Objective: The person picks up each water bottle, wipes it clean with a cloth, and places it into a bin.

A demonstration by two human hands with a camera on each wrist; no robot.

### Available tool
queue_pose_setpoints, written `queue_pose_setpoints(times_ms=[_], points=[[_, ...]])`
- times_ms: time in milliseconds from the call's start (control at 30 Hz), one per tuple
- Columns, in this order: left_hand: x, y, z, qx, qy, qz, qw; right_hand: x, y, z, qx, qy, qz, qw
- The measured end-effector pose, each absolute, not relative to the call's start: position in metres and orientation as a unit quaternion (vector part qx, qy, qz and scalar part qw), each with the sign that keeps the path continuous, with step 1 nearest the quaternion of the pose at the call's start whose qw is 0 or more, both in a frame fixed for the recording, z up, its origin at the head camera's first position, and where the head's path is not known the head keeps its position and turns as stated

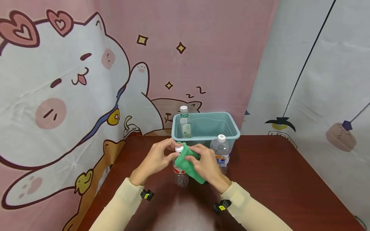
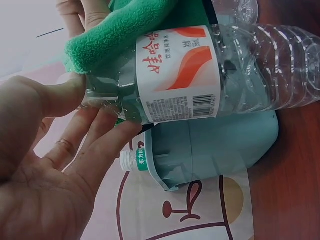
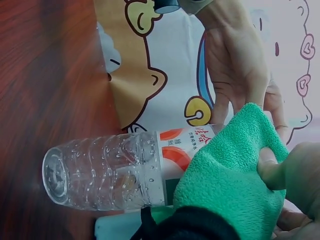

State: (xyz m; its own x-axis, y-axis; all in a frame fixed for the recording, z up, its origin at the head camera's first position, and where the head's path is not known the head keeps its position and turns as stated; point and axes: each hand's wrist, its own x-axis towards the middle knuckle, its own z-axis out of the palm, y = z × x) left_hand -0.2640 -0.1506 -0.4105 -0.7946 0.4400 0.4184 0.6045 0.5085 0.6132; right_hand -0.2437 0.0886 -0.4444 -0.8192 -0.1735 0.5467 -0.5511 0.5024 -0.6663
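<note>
Between the two hands a clear plastic bottle (image 1: 181,181) with a white cap stands roughly upright; whether its base touches the table I cannot tell. Its red-and-white label (image 2: 180,75) shows in the left wrist view. My left hand (image 1: 156,158) pinches the bottle at its cap and neck with thumb and fingers. A green cloth (image 3: 227,172) lies against the upper part of the bottle and drapes down its right side. My right hand (image 1: 206,162) grips this cloth, with the thumb pressed into it in the right wrist view.
A light blue plastic bin (image 1: 214,126) stands at the back of the brown table (image 1: 266,179), with a green-labelled bottle (image 1: 185,123) inside at its left. A larger clear bottle (image 1: 220,147) stands in front of the bin, right of the hands. Behind hangs a cartoon-printed cloth (image 1: 225,57).
</note>
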Motion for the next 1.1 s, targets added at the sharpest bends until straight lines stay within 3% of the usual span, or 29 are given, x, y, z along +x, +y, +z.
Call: queue_pose_setpoints(times_ms=[500, 700, 900, 1100], points=[[-0.261, -0.151, -0.408, -0.296, -0.864, -0.396, 0.1, -0.243, 0.094, -0.453, 0.219, -0.864, 0.406, 0.204], [-0.261, -0.152, -0.408, -0.299, -0.865, -0.392, 0.099, -0.247, 0.1, -0.477, 0.227, -0.885, 0.369, 0.171], [-0.261, -0.152, -0.408, -0.3, -0.868, -0.381, 0.103, -0.253, 0.103, -0.504, 0.269, -0.888, 0.326, 0.18], [-0.26, -0.15, -0.408, -0.3, -0.869, -0.379, 0.102, -0.255, 0.102, -0.52, 0.272, -0.906, 0.301, 0.119]])
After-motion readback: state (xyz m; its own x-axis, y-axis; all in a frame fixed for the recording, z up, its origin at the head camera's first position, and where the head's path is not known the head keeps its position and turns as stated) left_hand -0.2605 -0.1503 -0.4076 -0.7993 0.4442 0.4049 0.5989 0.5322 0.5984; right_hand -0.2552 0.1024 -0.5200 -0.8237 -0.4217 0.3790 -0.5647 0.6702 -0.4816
